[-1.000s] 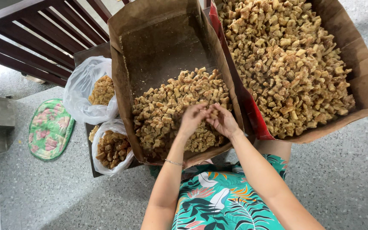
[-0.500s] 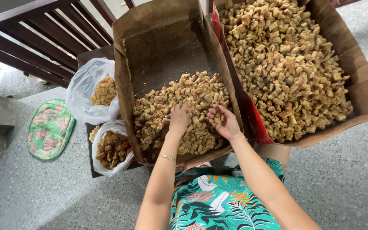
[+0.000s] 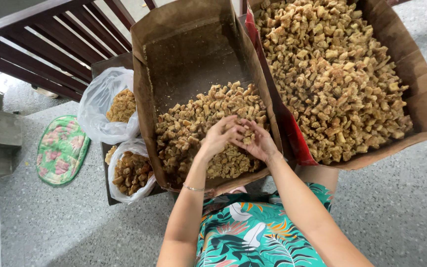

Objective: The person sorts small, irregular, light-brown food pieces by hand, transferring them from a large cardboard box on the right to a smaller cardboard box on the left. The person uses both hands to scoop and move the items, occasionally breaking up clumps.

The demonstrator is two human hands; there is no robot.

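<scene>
speckled floor [image 3: 396, 207] | 2 hands [image 3: 240, 138] cupped together over chunks [image 3: 189, 133] | grip unclear, fingers overlap

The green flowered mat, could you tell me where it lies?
In the head view, the green flowered mat lies on the floor at far left, beside the two plastic bags.

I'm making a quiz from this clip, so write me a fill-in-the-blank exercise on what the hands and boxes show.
1. Both hands, left hand and right hand, meet over the ____ cardboard box of the two.
2. The right box is filled ____ than the left one.
3. Two clear plastic ____ with more pieces lie left of the boxes.
4. A green quilted mat lies on the ____.

Missing words: left; fuller; bags; floor
</scene>
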